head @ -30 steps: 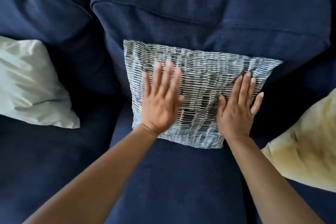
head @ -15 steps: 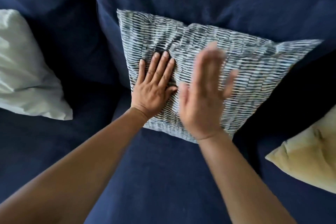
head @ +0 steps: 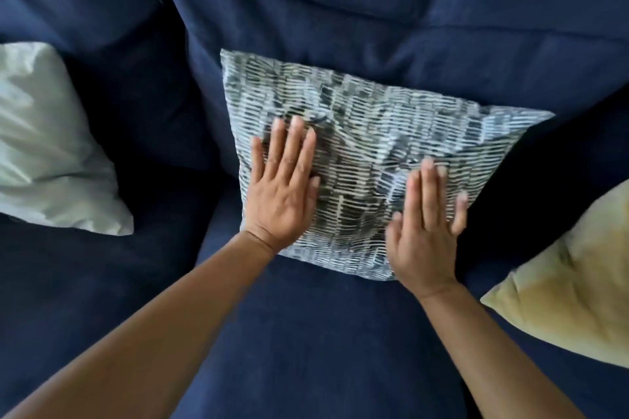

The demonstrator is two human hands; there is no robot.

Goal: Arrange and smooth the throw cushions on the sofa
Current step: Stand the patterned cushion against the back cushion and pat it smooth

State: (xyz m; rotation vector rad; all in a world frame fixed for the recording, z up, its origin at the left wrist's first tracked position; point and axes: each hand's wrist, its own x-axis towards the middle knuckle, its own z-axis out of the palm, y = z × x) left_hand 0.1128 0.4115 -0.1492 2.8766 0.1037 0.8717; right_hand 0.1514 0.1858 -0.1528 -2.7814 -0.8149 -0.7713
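A grey-and-white patterned cushion [head: 371, 146] leans against the back of the navy sofa [head: 306, 333], in the middle seat. My left hand [head: 284, 190] lies flat on its lower left part, fingers spread, pressing the fabric. My right hand [head: 423, 231] rests flat over its lower right corner, fingers apart and slightly blurred. Neither hand grips anything. The cushion's cover is creased between my hands.
A pale white cushion [head: 47, 146] sits in the left seat against the back. A yellow cushion [head: 571, 286] lies at the right edge, partly cut off. Dark gaps run between the back cushions.
My right hand lifted off the cushion, swung toward the middle, and is now down on the lower right corner. My left hand stayed pressed on the left side.
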